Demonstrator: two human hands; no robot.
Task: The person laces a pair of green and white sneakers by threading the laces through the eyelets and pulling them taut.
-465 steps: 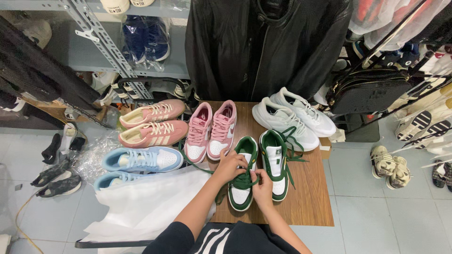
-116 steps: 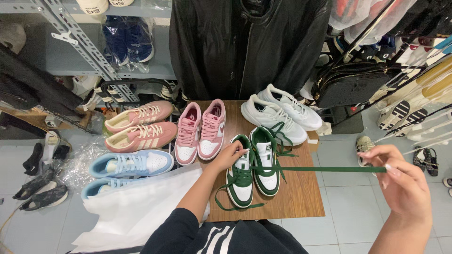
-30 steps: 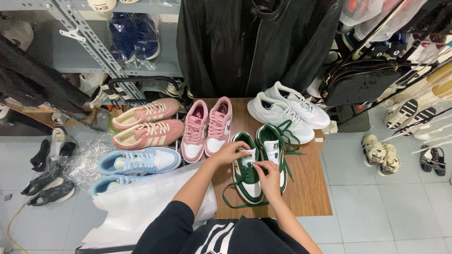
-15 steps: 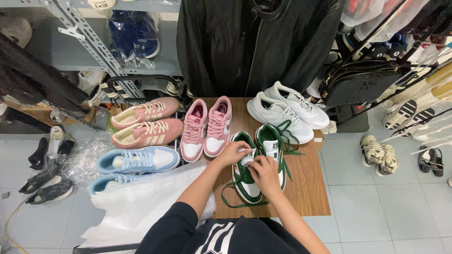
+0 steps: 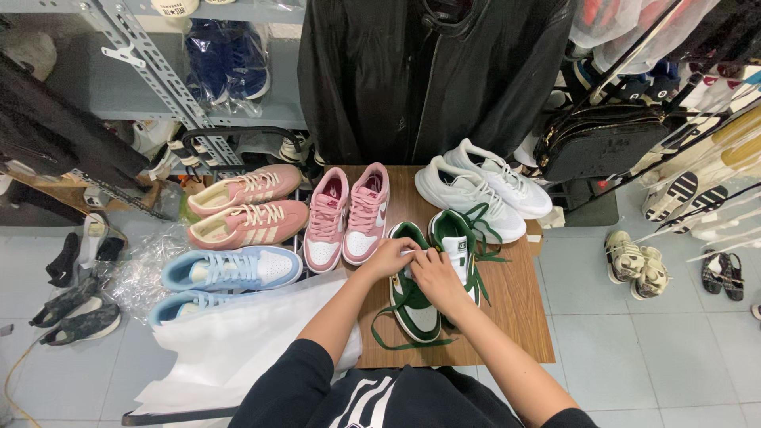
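Observation:
A pair of green and white sneakers (image 5: 458, 242) stands on a small wooden table (image 5: 519, 309). Both my hands work over the left green sneaker (image 5: 416, 305). My left hand (image 5: 388, 257) pinches the green lace (image 5: 396, 342) at the shoe's tongue. My right hand (image 5: 436, 277) lies right beside it over the eyelets, fingers closed on the same lace. Loose lace loops trail off the shoe's toe toward me and beside the right shoe.
Pink and white sneakers (image 5: 349, 214), white sneakers (image 5: 479, 186), salmon sneakers (image 5: 246, 210) and light blue sneakers (image 5: 230, 269) lie around. White paper (image 5: 238, 341) covers the near left. A black jacket (image 5: 428, 71) hangs behind, a black bag (image 5: 598, 143) at right, more shoes on the floor.
A few seconds ago my right hand pulled the green lace far out to the right. It has come back to the shoe, and both hands now stay close together over the eyelets.

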